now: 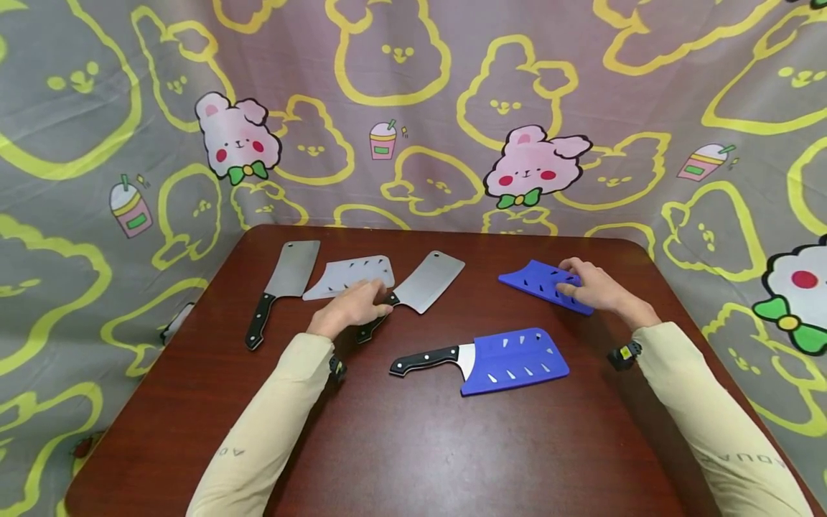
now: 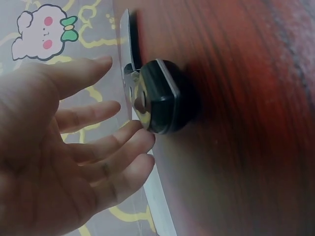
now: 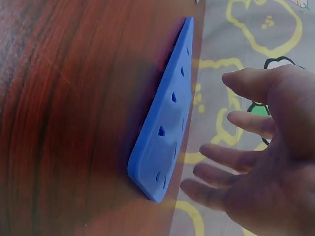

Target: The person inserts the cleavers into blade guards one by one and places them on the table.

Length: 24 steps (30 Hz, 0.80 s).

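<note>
Dark wooden table (image 1: 413, 445) (cartoon-print cloth behind) carries 3 cleavers. Left hand (image 1: 352, 307), fingers extended and holding nothing, hovers at the bare middle cleaver (image 1: 423, 283). Right hand (image 1: 591, 286), fingers spread, rests over the empty blue sheath (image 1: 539, 283), gripping nothing.

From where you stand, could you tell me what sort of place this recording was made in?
Probably a makeshift recording set-up indoors, not a working kitchen: a dark red-brown wooden table stands against a grey cartoon-rabbit cloth backdrop, and steel cleavers with black handles lie beside blue plastic blade sheaths, laid out with no food or cookware in view.
</note>
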Each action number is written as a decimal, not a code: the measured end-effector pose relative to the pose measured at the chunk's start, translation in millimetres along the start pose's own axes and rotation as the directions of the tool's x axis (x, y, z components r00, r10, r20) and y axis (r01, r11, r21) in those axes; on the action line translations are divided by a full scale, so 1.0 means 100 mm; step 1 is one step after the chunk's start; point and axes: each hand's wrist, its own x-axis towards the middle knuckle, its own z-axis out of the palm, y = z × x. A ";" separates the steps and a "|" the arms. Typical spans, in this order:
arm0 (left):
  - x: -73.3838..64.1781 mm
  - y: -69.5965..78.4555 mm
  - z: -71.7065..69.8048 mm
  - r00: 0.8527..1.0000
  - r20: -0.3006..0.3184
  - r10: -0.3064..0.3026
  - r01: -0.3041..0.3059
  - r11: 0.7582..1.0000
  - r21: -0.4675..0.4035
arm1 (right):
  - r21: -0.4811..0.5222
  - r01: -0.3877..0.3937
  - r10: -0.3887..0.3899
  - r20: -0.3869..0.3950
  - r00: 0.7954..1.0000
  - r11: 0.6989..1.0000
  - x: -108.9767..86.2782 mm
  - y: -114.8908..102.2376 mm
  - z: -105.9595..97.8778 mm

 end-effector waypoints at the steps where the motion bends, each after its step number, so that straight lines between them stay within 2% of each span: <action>1: 0.00 0.00 0.00 1.000 0.005 -0.009 0.009 1.000 0.001 | -0.012 0.001 -0.001 0.005 1.000 1.000 0.01 0.01 0.00; 9: 0.01 0.02 0.01 0.998 0.038 -0.051 0.051 0.998 0.023 | -0.048 -0.011 0.014 0.057 0.998 0.999 0.06 0.08 0.05; 15: 0.03 0.04 0.02 0.995 0.067 -0.070 0.066 0.996 0.051 | -0.085 -0.021 0.028 0.085 0.996 0.996 0.05 0.13 0.07; 24: 0.05 0.04 0.05 0.993 0.080 -0.085 0.078 0.994 0.082 | -0.120 -0.046 0.063 0.138 0.988 0.992 0.04 0.21 0.08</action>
